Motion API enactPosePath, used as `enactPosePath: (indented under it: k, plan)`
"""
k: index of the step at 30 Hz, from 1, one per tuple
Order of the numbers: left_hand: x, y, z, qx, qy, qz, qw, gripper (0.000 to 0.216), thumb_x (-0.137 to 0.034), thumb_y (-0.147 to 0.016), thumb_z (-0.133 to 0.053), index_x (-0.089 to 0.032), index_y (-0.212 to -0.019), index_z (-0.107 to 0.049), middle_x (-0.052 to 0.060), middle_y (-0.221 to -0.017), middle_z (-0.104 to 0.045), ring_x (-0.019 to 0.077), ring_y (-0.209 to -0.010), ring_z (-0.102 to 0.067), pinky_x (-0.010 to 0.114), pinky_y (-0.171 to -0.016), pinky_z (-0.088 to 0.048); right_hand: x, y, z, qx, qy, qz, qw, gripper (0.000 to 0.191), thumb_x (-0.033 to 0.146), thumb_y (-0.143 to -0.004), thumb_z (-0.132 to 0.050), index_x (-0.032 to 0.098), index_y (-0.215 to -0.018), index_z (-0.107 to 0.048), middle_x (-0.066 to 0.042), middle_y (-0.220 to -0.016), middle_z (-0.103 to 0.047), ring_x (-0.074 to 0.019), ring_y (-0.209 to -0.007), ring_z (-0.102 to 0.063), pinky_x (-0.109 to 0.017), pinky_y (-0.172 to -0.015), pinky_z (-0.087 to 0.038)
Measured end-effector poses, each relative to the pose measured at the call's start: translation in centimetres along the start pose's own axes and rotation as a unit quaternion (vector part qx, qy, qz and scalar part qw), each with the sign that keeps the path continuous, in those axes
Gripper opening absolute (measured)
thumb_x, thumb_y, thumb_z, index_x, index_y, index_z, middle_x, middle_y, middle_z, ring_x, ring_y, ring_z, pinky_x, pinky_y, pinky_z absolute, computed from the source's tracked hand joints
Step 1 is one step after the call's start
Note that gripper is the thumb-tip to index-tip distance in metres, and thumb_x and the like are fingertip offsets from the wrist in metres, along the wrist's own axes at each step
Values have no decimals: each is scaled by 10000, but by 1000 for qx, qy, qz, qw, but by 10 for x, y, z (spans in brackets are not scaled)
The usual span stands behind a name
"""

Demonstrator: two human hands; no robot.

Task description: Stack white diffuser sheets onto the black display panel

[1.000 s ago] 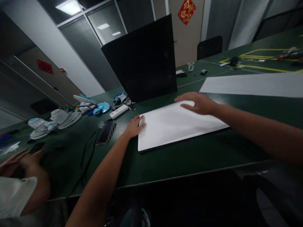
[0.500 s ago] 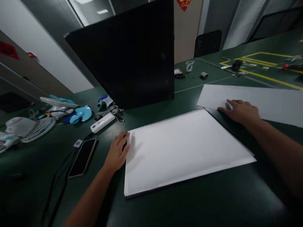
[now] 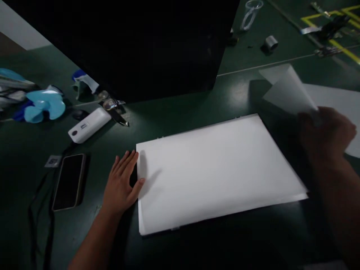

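Note:
A white sheet on a thin dark board (image 3: 216, 168) lies flat on the green table (image 3: 247, 90) in front of me. My left hand (image 3: 122, 183) lies open and flat on the table, its fingers against the sheet's left edge. My right hand (image 3: 326, 133) is blurred at the right and pinches the corner of a second white sheet (image 3: 287, 90), whose corner is lifted and curled off the table. The rest of that sheet lies flat behind my hand.
A large black panel (image 3: 135, 45) stands upright behind the sheet. To the left lie a phone (image 3: 69, 182), a white power bank (image 3: 89, 124), a cable (image 3: 35, 225) and blue fan parts (image 3: 42, 107). Small items and yellow tape lines (image 3: 341, 47) sit at the far right.
The view tipped down and closer to the table. My right hand left the flat sheet, went to the second sheet at the right and lifted its corner. My left hand stayed at the left edge.

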State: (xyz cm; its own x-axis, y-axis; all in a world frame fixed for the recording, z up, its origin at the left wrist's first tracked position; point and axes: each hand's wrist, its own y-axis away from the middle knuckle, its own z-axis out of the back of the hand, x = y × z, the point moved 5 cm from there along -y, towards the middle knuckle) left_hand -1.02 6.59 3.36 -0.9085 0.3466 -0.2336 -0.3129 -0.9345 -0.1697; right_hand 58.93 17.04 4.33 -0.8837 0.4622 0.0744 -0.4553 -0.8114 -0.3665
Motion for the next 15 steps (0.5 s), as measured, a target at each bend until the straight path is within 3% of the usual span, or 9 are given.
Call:
enactPosePath:
  k: [4,7,11,13,15]
  plan:
    - [4,6,-17,16,-40,-2,999,762,-600,-1033,-371,-298,-1697,-149,50,-1727,-306,376,-1575,-293,637,-1288,-211,3,2,25,-78,-9,28,997,615,526,-1049,-431,63,-1402,-628,-278,-1276,-668,-323,-1157,-615,-424,-855,-350]
    - [4,5,-23,29,-49,-8,998,774,-651,-1026,-350,-232,-1671,-261,85,-1733,-289,371,-1585,-269,599,-1290,-212,21,16,69,-80,-28,87,993,643,552,-1061,-398,58,-1410,-615,-281,-1269,-665,-314,-1146,-619,-412,-856,-353]
    - [2,-1,-22,22,-36,18,999,789,-638,-1037,-311,-114,-1626,-344,163,-1717,-302,350,-1593,-251,544,-1300,-177,55,70,131,-11,-45,183,982,700,619,-1063,-328,85,-1395,-634,-233,-1153,-714,-306,-999,-667,-398,-827,-410]
    - [2,-4,-23,27,-27,28,999,772,-634,-1040,-304,-122,-1615,-369,164,-1706,-328,340,-1587,-272,532,-1297,-184,72,110,144,45,-58,247,966,699,628,-1065,-299,116,-1396,-640,-214,-1198,-714,-316,-1003,-678,-417,-843,-457]
    - [2,-6,-25,27,-22,30,999,748,-621,-1050,-282,-133,-1608,-383,162,-1695,-354,327,-1582,-289,527,-1293,-199,90,152,140,98,-79,320,939,677,627,-1064,-304,153,-1411,-641,-187,-1302,-694,-332,-1079,-677,-459,-901,-501]
